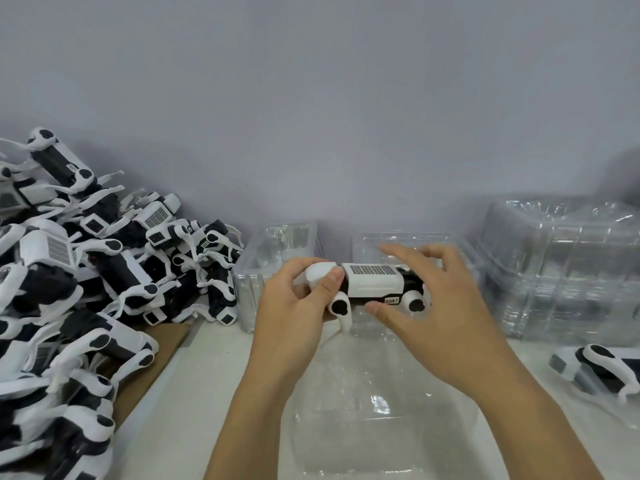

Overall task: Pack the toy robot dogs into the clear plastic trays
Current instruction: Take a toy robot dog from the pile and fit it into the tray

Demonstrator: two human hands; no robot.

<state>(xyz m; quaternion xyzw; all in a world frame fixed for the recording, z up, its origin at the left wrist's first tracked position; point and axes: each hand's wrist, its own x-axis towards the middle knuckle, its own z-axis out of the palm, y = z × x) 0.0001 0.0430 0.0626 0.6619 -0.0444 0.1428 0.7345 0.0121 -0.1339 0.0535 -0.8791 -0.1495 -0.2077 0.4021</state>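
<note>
A white and black toy robot dog [375, 284] is held in the air over the table's middle. My left hand [298, 303] grips its white head end, thumb on top. My right hand [436, 299] hovers at the dog's rear with spread fingers; whether they touch it is hard to tell. Below the hands a clear plastic tray [374, 410] lies on the white table, and it appears empty.
A big heap of toy robot dogs [79, 289] fills the left side, partly on brown cardboard [166, 348]. Stacks of clear trays [561, 271] stand at the back right and behind the hands [277, 247]. Another dog in a tray [602, 372] lies at the right edge.
</note>
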